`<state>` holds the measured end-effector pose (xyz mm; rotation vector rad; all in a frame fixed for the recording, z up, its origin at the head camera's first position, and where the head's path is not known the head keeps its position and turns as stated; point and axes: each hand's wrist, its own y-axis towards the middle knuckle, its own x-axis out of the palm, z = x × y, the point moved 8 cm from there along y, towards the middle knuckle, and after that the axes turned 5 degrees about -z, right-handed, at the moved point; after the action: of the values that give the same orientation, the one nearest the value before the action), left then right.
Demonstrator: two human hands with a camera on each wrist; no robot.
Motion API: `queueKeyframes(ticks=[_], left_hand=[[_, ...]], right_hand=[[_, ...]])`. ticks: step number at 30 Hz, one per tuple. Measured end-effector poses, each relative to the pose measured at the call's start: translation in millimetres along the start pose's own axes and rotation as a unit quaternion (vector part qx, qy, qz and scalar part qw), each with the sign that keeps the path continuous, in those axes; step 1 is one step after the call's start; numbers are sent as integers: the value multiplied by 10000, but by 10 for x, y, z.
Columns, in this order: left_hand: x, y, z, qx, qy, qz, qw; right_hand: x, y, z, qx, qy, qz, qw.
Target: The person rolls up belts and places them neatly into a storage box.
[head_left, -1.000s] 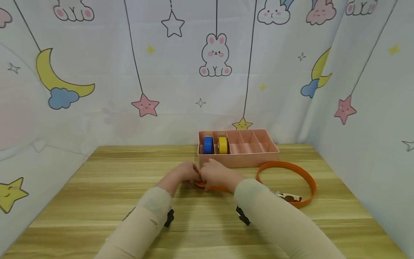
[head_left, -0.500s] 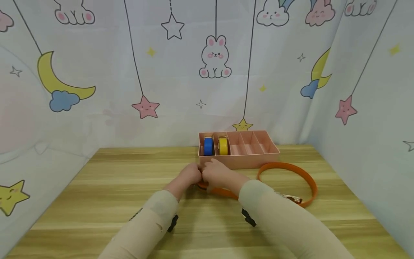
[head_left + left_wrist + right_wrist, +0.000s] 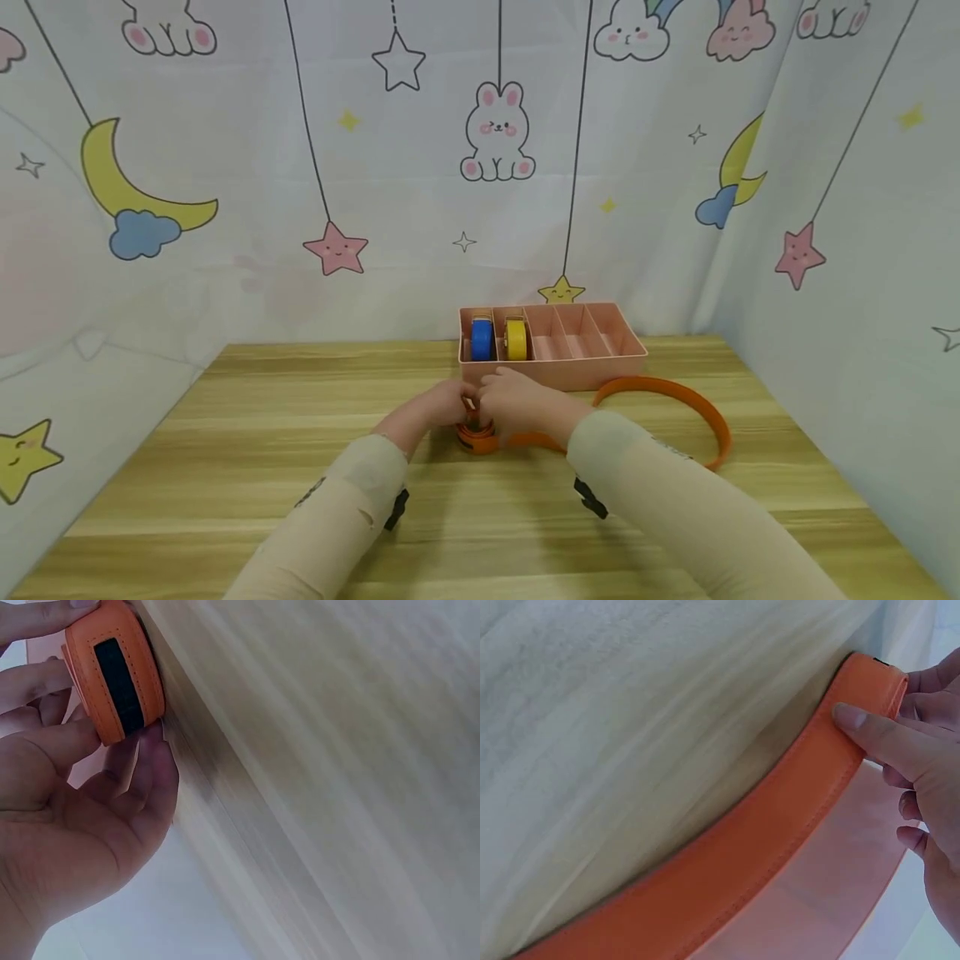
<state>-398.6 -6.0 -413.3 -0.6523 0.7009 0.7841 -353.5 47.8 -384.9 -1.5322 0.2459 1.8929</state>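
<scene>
An orange belt [image 3: 480,442] stands on edge on the table, its one end wound into a small coil between both hands. My left hand [image 3: 442,404] grips the coil from the left; in the left wrist view its fingers curl round the orange roll [image 3: 148,675], which has a dark slot-like strip on its outside. My right hand [image 3: 525,404] pinches the belt at the coil's right side. In the right wrist view the thumb lies flat against the strap [image 3: 727,847]. The unrolled length runs under the right forearm into a wide loop [image 3: 708,404]. Its buckle is hidden behind the sleeve.
Just behind the hands is a pink divided box [image 3: 551,375]. A rolled blue belt [image 3: 482,340] fills its leftmost compartment, a rolled yellow belt [image 3: 516,340] the one beside it. A patterned curtain [image 3: 405,175] hangs behind the wooden table [image 3: 300,400].
Both hands have shifted slightly right with the coil, and more of it shows below them. The right forearm has moved right and now covers the buckle that was visible earlier.
</scene>
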Motion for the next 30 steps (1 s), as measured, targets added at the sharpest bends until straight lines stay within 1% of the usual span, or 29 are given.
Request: queueKeyframes(ticks=[2,4,9,13,16,19,22,25,26,28,30], left_hand=[[-8,-9,6,27,15,8,10000],[-20,-20,-12,-32,-101,54,9999],[-66,-40,-86,-182,-386,330,9985],[-78,-47,-129,-254,-603,456,9968],[-47,-50,-165,-432,-912,467,9938],[-17,-50,-158,-605,-1000,580,9914],[-12,-44,-91,-613,-744,869,9915],[-1,-27,-38,-510,-525,1057,9917],[2,-20,-30,-488,-434,1076,9921],[14,-8,-10,-428,-394,1011,9932],[26,1,14,-371,-275,914,9947]], right_hand=[[6,18,-15,-84,-72,68,9999],[14,39,-24,-130,-66,140,9998],[24,83,-23,-66,145,206,9997],[30,104,-24,45,237,79,9997],[36,108,-13,209,475,-40,9986],[41,99,12,413,808,-63,9959],[57,93,33,524,1024,-2,9934],[85,94,22,463,1147,165,9922],[85,91,10,415,1094,241,9928],[88,70,-15,334,914,347,9947],[93,40,-34,306,597,420,9969]])
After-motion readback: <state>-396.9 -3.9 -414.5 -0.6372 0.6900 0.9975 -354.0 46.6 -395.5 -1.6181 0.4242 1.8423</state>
